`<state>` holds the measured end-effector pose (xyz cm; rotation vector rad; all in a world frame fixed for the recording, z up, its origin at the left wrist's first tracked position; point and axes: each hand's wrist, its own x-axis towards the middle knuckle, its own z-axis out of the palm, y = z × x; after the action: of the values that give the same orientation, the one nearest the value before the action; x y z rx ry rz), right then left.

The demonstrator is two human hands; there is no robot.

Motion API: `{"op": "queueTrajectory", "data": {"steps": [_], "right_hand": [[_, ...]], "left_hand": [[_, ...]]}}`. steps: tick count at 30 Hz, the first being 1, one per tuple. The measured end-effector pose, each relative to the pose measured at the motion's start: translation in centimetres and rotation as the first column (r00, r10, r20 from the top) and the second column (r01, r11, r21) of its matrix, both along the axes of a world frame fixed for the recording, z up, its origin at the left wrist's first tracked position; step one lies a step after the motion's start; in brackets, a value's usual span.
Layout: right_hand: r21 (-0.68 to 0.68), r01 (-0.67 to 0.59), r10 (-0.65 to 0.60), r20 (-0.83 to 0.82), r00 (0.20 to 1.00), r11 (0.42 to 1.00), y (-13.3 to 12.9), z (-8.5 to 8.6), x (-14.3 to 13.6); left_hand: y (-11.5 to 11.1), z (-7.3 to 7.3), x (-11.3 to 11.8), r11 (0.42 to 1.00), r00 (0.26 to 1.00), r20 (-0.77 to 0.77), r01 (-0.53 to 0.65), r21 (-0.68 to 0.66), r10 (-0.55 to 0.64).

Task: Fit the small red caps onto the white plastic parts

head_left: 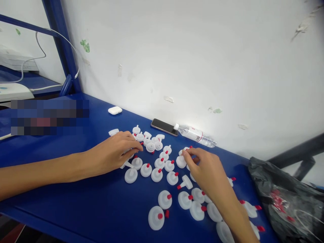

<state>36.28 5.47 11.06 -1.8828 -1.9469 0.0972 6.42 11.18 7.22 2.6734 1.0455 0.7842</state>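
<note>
Caps (157, 174) cover our blue table (101, 206), spread flat for easy reach; our left hand (113, 153) curls over some, our right hand (206, 172) pinches one.

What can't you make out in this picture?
Head view:
- What the left hand grips: its fingers cover the caps.
- Contents of the black bag: cut by the right edge.
- Bottle label: too small.
- Pixelated patch on the table: blurred.

Left hand (115, 153) and right hand (206, 170) rest among white discs (157, 174).
</note>
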Motion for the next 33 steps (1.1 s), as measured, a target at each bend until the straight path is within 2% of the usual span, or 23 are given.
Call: {"op": "queueTrajectory", "data": {"steps": [4, 13, 17, 20, 23, 25, 29, 33], "right_hand": [[0.001, -0.026, 0.026, 0.024, 0.999, 1.000, 0.0, 0.1, -0.1], [-0.101, -0.052, 0.056, 0.035, 0.998, 0.994, 0.0, -0.3, -0.3], [-0.061, -0.032, 0.032, -0.005, 0.999, 0.998, -0.1, 0.6, -0.1], [0.064, 0.112, -0.112, 0.006, 0.994, 0.992, -0.1, 1.9, 1.3], [0.206, 0.324, -0.354, 0.129, 0.926, 0.923, 0.1, 2.6, 4.0], [0.217, 0.388, -0.431, 0.214, 0.876, 0.896, 0.5, 2.3, 6.3], [0.083, 0.362, -0.369, 0.320, 0.873, 0.929, 1.6, 0.4, 10.0], [-0.109, 0.357, -0.311, 0.300, 0.901, 0.928, 2.2, -1.2, 10.9]], "left_hand": [[0.0, 0.2, -0.1, 0.995, 1.000, 0.000, 0.013, -0.095, -0.013], [0.2, 0.3, -0.4, 0.983, 1.000, -0.008, 0.008, -0.184, -0.010], [0.1, 0.2, -0.4, 0.977, 1.000, -0.007, 0.012, -0.214, -0.014], [0.2, 0.3, -0.3, 0.974, 1.000, -0.011, 0.009, -0.227, -0.012], [0.3, 0.3, -0.3, 0.972, 1.000, -0.014, 0.002, -0.235, -0.005], [0.4, 0.2, -0.4, 0.973, 1.000, -0.007, 0.003, -0.232, -0.005], [0.6, -0.2, -0.4, 0.978, 1.000, 0.010, 0.025, -0.205, -0.023], [0.9, -0.5, -0.6, 0.977, 1.000, 0.013, 0.023, -0.212, -0.020]]}}
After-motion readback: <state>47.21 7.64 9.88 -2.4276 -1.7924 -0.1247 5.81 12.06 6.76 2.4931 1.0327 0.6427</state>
